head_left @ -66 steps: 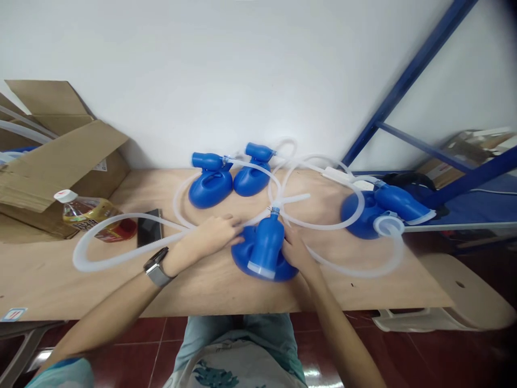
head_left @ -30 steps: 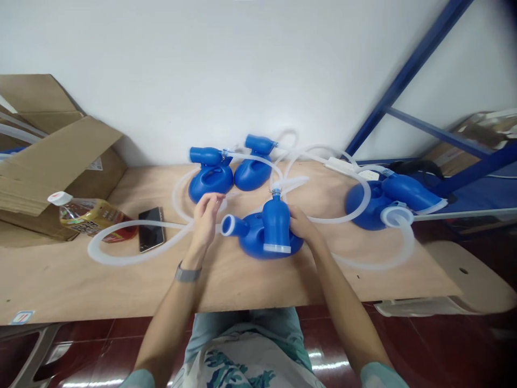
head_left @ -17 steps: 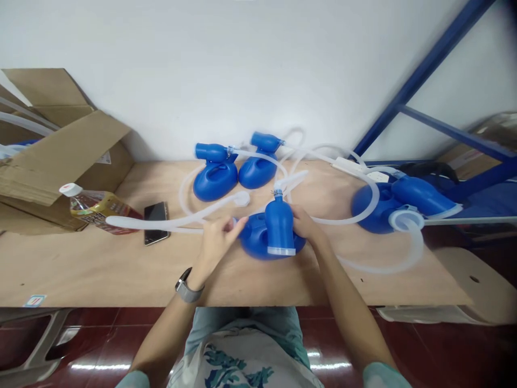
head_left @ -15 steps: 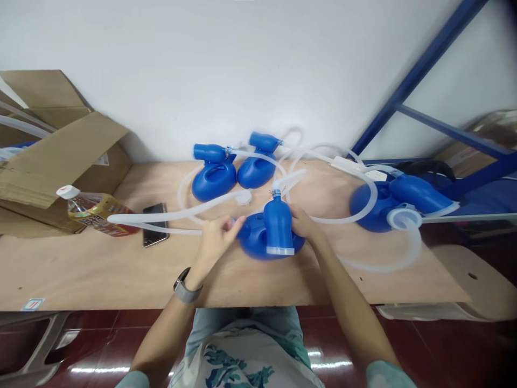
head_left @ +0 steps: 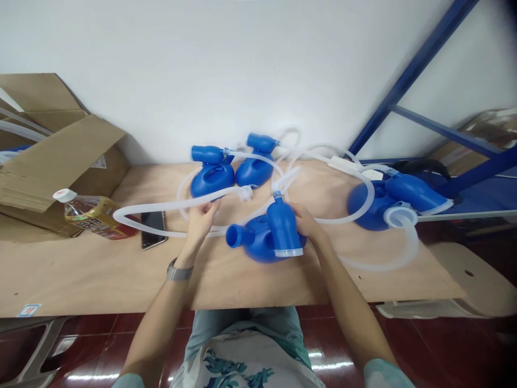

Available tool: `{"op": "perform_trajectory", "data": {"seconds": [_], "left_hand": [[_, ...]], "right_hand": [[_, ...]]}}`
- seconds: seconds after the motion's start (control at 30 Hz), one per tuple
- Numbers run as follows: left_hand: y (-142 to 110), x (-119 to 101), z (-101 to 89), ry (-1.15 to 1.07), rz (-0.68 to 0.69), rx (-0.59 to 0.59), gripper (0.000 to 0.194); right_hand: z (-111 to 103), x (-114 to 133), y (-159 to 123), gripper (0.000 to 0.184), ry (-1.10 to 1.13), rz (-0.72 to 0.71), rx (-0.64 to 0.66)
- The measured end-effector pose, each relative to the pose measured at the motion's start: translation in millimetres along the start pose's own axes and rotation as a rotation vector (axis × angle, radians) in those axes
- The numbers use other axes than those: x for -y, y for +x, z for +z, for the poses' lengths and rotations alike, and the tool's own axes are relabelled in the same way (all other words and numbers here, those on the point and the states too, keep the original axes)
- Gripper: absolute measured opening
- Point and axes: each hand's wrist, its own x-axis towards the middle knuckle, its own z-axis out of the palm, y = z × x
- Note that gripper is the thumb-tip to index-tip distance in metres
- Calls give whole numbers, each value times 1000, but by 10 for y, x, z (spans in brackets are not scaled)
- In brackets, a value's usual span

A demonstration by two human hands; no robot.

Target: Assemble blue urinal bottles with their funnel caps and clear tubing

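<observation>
A blue plastic urinal bottle (head_left: 262,245) lies on the table in front of me. Its neck (head_left: 239,236) opens to the left, bare. A blue funnel-shaped cup (head_left: 283,223) with a clear rim rests across its top, joined to a translucent tube. My right hand (head_left: 305,220) grips the bottle from its right side, the fingertips partly hidden behind it. Further left, my left hand (head_left: 201,222) is closed at a thick translucent hose (head_left: 173,206), its fingers curled just under it. That hose ends in a clear cap-like fitting (head_left: 245,193) above the bottle.
Two more blue urinal bottles (head_left: 212,180) (head_left: 254,170) stand near the wall, another (head_left: 369,205) at right with looped hoses. At left are a cardboard box (head_left: 60,161), a drink bottle (head_left: 99,218) and a phone (head_left: 153,230). A blue metal frame (head_left: 416,75) rises at right.
My left hand has left the bottle's neck and moved up and left to the hose. The hose's end has shifted slightly up. My right hand still holds the bottle, which has turned a little.
</observation>
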Motion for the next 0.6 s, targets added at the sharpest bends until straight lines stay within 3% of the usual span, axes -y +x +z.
{"op": "perform_trajectory", "data": {"seconds": [0.17, 0.23, 0.3, 0.4, 0.47, 0.53, 0.6], "left_hand": [[249, 186, 333, 52, 20, 80, 40], [221, 184, 346, 55, 43, 122, 37], [140, 113, 274, 44, 63, 131, 37], [-37, -183, 105, 5, 109, 173, 40], [-151, -498, 39, -31, 207, 270, 40], [-221, -835, 54, -31, 308, 341, 45], [-227, -1110, 134, 88, 328, 338, 42]], "right_hand": [[16, 50, -179, 40, -110, -20, -181], [34, 121, -356, 44, -110, -12, -279], [73, 202, -547, 50, -18, -11, -298], [163, 300, -743, 72, 134, -40, -173], [230, 335, -780, 89, 162, -50, -81], [294, 351, -763, 94, 161, -38, -36], [345, 362, -730, 93, 141, -23, -33]]}}
